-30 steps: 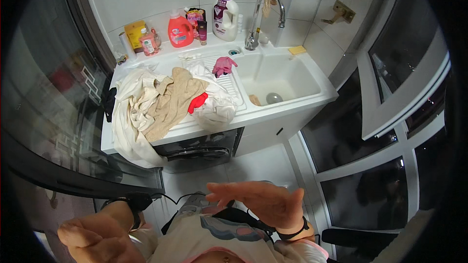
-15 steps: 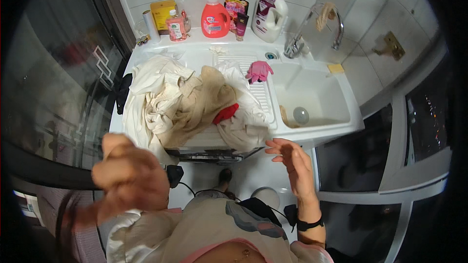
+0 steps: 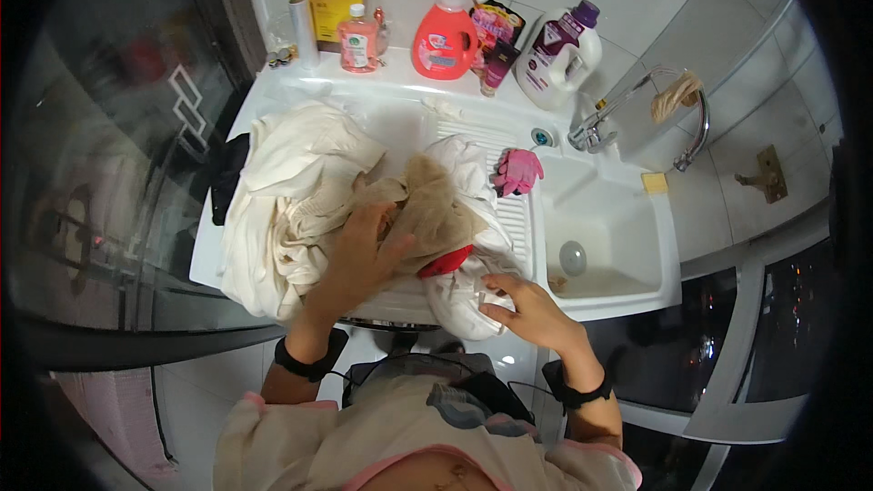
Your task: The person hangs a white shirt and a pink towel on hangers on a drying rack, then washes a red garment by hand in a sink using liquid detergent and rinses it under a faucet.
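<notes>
A tan mesh-like cloth [image 3: 432, 214] lies bunched in the middle of the laundry on the washing sink's board. My left hand [image 3: 359, 250] reaches over its near left side, thumb and fingers apart, touching the cloth; some fingertips are hard to make out against it. To its left spreads a heap of cream-white garments [image 3: 305, 159]. A red cloth [image 3: 446, 261] peeks out below the tan one. White cloth [image 3: 468, 300] hangs over the front edge, and my right hand [image 3: 527, 309] is at its right side, open, fingers apart.
Right of the ribbed board [image 3: 514, 218] is the sink basin [image 3: 605, 227] with a tap [image 3: 596, 132]. Pink gloves [image 3: 518, 171] lie by the basin. Along the back stand a red detergent bottle [image 3: 446, 41], a white-and-purple jug [image 3: 559, 55] and a pink bottle [image 3: 357, 41].
My left hand has come from the air at the lower left onto the tan cloth, which is now more bunched and farther right. My right hand has moved in to the white cloth.
</notes>
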`<action>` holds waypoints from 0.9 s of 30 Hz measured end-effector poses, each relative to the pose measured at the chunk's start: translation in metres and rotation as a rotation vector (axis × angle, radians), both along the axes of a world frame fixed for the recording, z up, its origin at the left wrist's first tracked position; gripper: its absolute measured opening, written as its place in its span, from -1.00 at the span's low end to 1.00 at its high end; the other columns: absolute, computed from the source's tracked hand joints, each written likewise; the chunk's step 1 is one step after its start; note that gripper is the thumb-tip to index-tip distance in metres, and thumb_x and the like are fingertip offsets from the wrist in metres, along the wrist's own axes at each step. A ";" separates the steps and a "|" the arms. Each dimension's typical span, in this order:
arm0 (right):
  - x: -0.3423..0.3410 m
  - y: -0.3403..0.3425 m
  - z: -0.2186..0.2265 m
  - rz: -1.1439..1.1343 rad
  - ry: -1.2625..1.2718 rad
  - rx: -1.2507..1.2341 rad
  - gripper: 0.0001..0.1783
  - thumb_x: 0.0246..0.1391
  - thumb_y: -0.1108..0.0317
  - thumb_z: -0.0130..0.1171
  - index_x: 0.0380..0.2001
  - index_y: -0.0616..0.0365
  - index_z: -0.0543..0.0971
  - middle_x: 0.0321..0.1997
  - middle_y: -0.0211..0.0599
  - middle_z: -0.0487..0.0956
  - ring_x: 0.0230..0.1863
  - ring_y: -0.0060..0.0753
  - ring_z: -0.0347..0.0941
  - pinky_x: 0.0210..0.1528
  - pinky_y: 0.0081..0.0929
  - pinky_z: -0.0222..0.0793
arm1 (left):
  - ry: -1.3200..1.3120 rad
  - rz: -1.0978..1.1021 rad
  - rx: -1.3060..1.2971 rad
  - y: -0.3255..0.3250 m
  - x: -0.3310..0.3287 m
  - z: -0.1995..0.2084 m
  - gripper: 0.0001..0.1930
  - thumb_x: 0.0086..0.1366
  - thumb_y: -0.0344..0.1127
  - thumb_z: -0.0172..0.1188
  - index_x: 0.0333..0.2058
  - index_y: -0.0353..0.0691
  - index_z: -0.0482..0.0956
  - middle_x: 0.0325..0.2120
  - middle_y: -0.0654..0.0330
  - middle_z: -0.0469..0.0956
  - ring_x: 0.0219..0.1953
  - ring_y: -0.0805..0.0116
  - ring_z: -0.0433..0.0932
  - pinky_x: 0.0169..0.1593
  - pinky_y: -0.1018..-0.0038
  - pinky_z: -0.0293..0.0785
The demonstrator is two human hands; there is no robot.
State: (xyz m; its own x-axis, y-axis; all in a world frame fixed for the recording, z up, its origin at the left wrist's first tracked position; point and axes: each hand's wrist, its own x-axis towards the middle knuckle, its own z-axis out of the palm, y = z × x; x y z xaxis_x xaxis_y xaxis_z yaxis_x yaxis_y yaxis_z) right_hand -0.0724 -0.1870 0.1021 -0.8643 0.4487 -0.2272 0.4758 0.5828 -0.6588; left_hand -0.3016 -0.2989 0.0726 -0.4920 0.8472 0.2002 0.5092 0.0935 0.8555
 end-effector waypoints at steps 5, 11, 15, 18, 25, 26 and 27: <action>-0.008 0.016 -0.017 0.062 -0.023 0.057 -0.51 -0.09 0.22 0.07 -0.13 0.33 0.33 -0.18 0.04 0.41 -0.15 -0.06 0.34 -0.15 -0.34 0.25 | 0.416 0.058 -0.265 0.030 0.021 -0.028 -0.29 -0.04 0.04 0.13 -0.06 -0.37 0.13 -0.21 -0.13 0.24 -0.21 -0.04 0.27 -0.12 0.19 0.20; -0.002 0.036 -0.037 0.219 -0.061 -0.083 -0.51 -0.06 0.19 0.02 -0.09 0.27 0.28 -0.21 0.01 0.42 -0.18 -0.01 0.33 -0.14 -0.30 0.22 | 0.468 0.096 -0.421 0.051 0.014 -0.061 -0.42 -0.09 -0.25 0.15 -0.07 -0.35 0.20 -0.29 -0.09 0.35 -0.22 -0.02 0.33 -0.20 0.18 0.27; 0.019 0.063 -0.051 0.214 0.133 -0.201 -0.53 -0.07 0.23 0.06 -0.11 0.25 0.30 -0.22 -0.10 0.44 -0.22 -0.21 0.38 -0.19 -0.38 0.28 | 0.444 0.192 -0.187 0.047 0.018 -0.050 -0.55 -0.11 -0.44 0.06 -0.14 -0.34 0.29 -0.35 -0.08 0.43 -0.29 -0.02 0.40 -0.25 0.25 0.32; 0.042 0.101 -0.059 0.033 0.159 -0.211 -0.58 -0.09 0.27 0.09 -0.13 0.21 0.34 -0.24 -0.18 0.46 -0.25 -0.38 0.40 -0.22 -0.44 0.30 | 0.201 0.390 -0.035 0.049 0.021 -0.029 -0.61 -0.09 -0.55 -0.01 -0.18 -0.35 0.30 -0.39 -0.08 0.44 -0.33 0.06 0.45 -0.25 0.41 0.33; 0.083 0.222 -0.089 -0.210 0.013 -0.270 -0.60 -0.12 0.23 0.10 -0.22 0.25 0.40 -0.35 -0.16 0.50 -0.30 -0.34 0.41 -0.27 -0.49 0.31 | 0.092 0.547 0.151 0.047 0.020 0.012 -0.65 0.01 -0.59 -0.09 -0.15 -0.36 0.27 -0.30 0.09 0.36 -0.25 0.37 0.33 -0.12 0.57 0.19; 0.087 0.234 -0.103 -0.150 -0.132 -0.228 -0.57 -0.12 0.21 0.10 -0.16 0.18 0.38 -0.27 -0.18 0.46 -0.27 -0.38 0.39 -0.25 -0.50 0.30 | 0.088 0.566 0.155 0.048 0.020 0.010 -0.67 0.02 -0.58 -0.09 -0.16 -0.35 0.27 -0.31 0.12 0.36 -0.26 0.40 0.32 -0.12 0.58 0.19; 0.090 0.243 -0.117 -0.085 -0.276 -0.184 -0.53 -0.12 0.19 0.10 -0.10 0.12 0.36 -0.20 -0.20 0.43 -0.25 -0.42 0.36 -0.23 -0.51 0.29 | 0.091 0.572 0.151 0.048 0.019 0.010 -0.67 0.02 -0.58 -0.09 -0.16 -0.35 0.27 -0.31 0.12 0.36 -0.26 0.40 0.32 -0.12 0.58 0.19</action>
State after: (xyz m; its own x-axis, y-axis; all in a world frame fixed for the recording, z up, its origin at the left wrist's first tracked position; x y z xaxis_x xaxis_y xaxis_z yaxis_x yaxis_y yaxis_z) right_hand 0.0175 0.0562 -0.0148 -0.7203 0.4462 -0.5311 0.6924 0.4167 -0.5891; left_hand -0.2826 -0.2513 0.0823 -0.8369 0.4118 0.3606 0.4858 0.2551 0.8360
